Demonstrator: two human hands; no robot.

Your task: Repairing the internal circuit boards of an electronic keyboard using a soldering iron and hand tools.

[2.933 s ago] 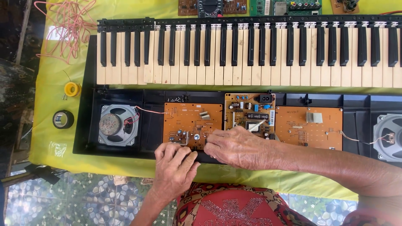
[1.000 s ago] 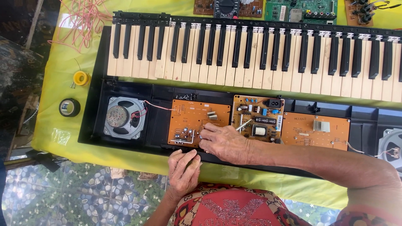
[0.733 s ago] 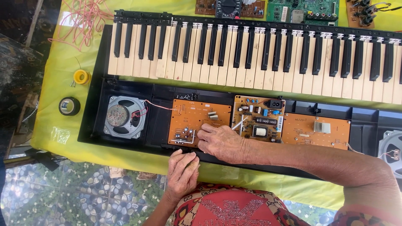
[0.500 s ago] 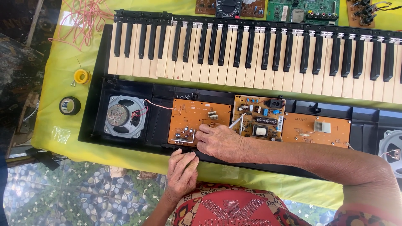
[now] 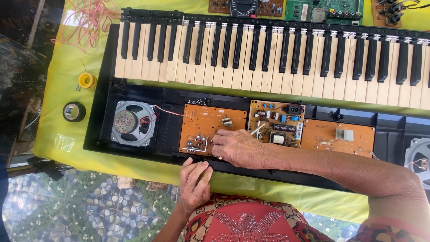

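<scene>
Two bare hands worked the opened keyboard case (image 5: 170,130): right hand (image 5: 239,148), holding nothing, fingertips pressing the left circuit board (image 5: 210,130); left hand (image 5: 195,181), open, steadying the case's near edge, best kept so.

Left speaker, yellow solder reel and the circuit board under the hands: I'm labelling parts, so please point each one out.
Left speaker (image 5: 126,122), head view, on its metal centre.
Yellow solder reel (image 5: 86,80), head view, on its rim.
Circuit board (image 5: 201,125), head view, on bare orange surface above the right hand (image 5: 239,148).

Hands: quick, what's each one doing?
Left hand: open, fingertips on the keyboard case edge.
Right hand: fingers curled on the orange circuit board; grip cannot be told.
</scene>
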